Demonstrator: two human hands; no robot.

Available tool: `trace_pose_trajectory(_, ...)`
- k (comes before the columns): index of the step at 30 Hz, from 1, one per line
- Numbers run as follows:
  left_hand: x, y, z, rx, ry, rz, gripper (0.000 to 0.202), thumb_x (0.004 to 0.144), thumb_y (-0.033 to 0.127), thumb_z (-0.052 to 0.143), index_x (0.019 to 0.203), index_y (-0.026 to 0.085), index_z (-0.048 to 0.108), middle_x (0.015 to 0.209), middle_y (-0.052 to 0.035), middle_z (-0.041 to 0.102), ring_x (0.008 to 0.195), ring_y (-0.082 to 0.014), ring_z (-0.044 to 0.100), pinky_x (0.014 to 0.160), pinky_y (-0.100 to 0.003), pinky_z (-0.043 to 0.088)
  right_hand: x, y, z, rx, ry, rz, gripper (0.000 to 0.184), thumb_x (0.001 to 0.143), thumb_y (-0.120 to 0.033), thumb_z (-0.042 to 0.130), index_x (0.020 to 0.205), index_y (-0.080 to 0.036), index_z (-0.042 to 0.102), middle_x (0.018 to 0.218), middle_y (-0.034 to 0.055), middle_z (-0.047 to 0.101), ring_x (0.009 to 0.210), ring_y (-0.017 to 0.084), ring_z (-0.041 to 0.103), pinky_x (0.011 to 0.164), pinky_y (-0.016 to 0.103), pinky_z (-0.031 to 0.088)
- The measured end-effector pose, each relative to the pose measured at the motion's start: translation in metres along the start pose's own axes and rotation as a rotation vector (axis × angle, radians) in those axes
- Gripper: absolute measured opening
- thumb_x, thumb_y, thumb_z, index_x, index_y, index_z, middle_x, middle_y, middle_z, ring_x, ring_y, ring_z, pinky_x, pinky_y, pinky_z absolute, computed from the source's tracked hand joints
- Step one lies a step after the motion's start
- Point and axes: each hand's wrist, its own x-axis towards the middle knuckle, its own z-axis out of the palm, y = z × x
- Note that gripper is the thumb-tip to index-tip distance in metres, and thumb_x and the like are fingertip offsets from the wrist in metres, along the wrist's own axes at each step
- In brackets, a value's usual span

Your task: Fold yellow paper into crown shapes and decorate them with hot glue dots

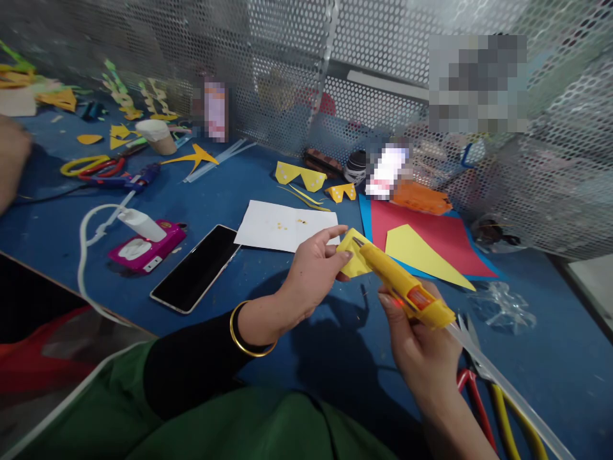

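Observation:
My left hand (313,268) pinches a small folded piece of yellow paper (354,260) above the blue table (268,281). My right hand (421,348) is wrapped round a yellow glue gun (407,291) with a clear glue stick trailing from its back. The gun's nozzle touches the top of the yellow paper. A gold bangle (244,332) sits on my left wrist.
A white sheet (282,225), a black phone (196,268), a pink power strip with a white plug (146,246), red and blue sheets with a yellow triangle (421,252), scissors (93,167), a second blue glue gun (134,179) and folded yellow pieces lie about. Perforated metal screens stand behind. Another person's hand (12,160) is at far left.

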Motion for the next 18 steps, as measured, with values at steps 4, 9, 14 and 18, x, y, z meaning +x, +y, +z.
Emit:
trace_pose_trajectory(4, -0.0008, 0.0018, 0.0009, 0.01, 0.008, -0.002, 0.048, 0.087, 0.003, 0.061, 0.135, 0.011, 0.06, 0.075, -0.0006, 0.069, 0.059, -0.0085, 0.059, 0.051, -0.017, 0.051, 0.0004, -0.0006, 0.0003, -0.025, -0.002, -0.008, 0.021, 0.096, -0.041, 0.057, 0.101, -0.022, 0.063, 0.089, 0.0036, 0.068, 0.077, 0.019, 0.066, 0.066, 0.031, 0.047)
trace_pose_trajectory(9, -0.0011, 0.0018, 0.0013, 0.014, 0.008, -0.005, 0.048, 0.087, 0.003, 0.061, 0.134, 0.011, 0.06, 0.073, 0.0, 0.068, 0.059, -0.0081, 0.058, 0.051, -0.017, 0.051, 0.0003, 0.0005, 0.0008, -0.024, 0.001, 0.004, 0.021, 0.095, -0.041, 0.057, 0.102, -0.022, 0.063, 0.088, 0.004, 0.067, 0.076, 0.019, 0.065, 0.065, 0.031, 0.045)
trace_pose_trajectory(14, -0.0014, 0.0011, 0.0014, 0.013, 0.005, 0.0, 0.048, 0.087, 0.004, 0.062, 0.134, 0.011, 0.061, 0.075, -0.001, 0.069, 0.06, -0.0087, 0.059, 0.052, -0.017, 0.05, -0.0007, 0.001, 0.0013, -0.025, 0.001, 0.017, 0.022, 0.094, -0.042, 0.058, 0.103, -0.022, 0.063, 0.088, 0.0038, 0.067, 0.076, 0.019, 0.064, 0.065, 0.032, 0.045)
trace_pose_trajectory(18, -0.0014, 0.001, 0.0016, 0.012, 0.001, 0.001, 0.048, 0.086, 0.004, 0.062, 0.135, 0.011, 0.061, 0.076, -0.0015, 0.069, 0.061, -0.0093, 0.06, 0.052, -0.017, 0.05, -0.0008, 0.0007, 0.0006, -0.038, -0.001, -0.001, 0.022, 0.095, -0.042, 0.056, 0.104, -0.022, 0.062, 0.087, 0.0037, 0.066, 0.075, 0.019, 0.063, 0.065, 0.032, 0.046)
